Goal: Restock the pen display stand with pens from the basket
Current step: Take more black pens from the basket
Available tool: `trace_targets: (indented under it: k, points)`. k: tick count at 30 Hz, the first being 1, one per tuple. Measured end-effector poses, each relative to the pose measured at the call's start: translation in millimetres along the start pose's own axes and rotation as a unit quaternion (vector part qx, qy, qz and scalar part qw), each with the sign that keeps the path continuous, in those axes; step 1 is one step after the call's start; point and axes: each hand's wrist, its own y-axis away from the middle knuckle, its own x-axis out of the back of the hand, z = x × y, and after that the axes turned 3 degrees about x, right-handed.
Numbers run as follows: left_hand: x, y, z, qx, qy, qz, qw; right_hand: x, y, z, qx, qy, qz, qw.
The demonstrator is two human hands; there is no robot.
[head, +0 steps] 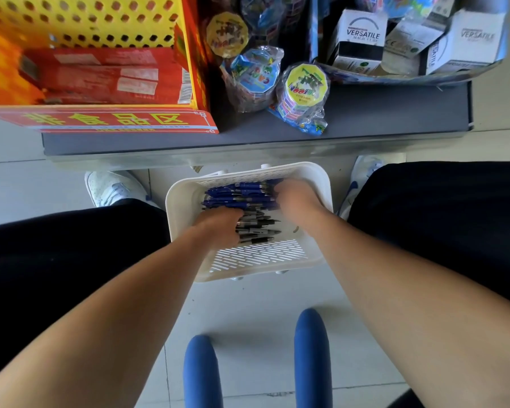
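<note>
A view straight down from a seated person's head onto the floor and the lower shelf of a shop fixture. At the upper left, a yellow perforated plastic crate (pixel 86 19) holds red flat boxes (pixel 100 75), with a red sign strip bearing yellow characters (pixel 106 120) along its front edge. These stand on a dark grey shelf (pixel 365 113) that runs across the upper part of the view. Below it, on the pale tiled floor (pixel 262 304), a white trainer (pixel 112 188) shows beside a leg in black trousers (pixel 56 260).

The bare left hand (pixel 218 228) reaches down into a white slotted plastic basket (pixel 183 207) set on the floor between the knees. Its fingers are curled down into a heap of black and grey pens (pixel 259 231); whether they grip any cannot be told. Farther back in the basket lie blue-barrelled pens (pixel 239 195), stacked roughly side by side. The right hand (pixel 295 195) rests on the right end of the blue pens, fingers bent over them and hidden from view, so its hold cannot be told either.

On the shelf above the basket sit round packets of toys in clear wrapping (pixel 304 92). At the upper right, white cartons printed "VERSATILE" (pixel 362 33) are tumbled in a tray. Two blue padded bars (pixel 312 357) show at the bottom. The pen display stand cannot be picked out.
</note>
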Motion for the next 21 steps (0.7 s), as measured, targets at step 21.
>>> trace_targets:
  k: [21]
  points:
    - [8,17,17,0.006,0.175,-0.049,0.983,-61,25,-15,-0.150,-0.143,0.036,0.978]
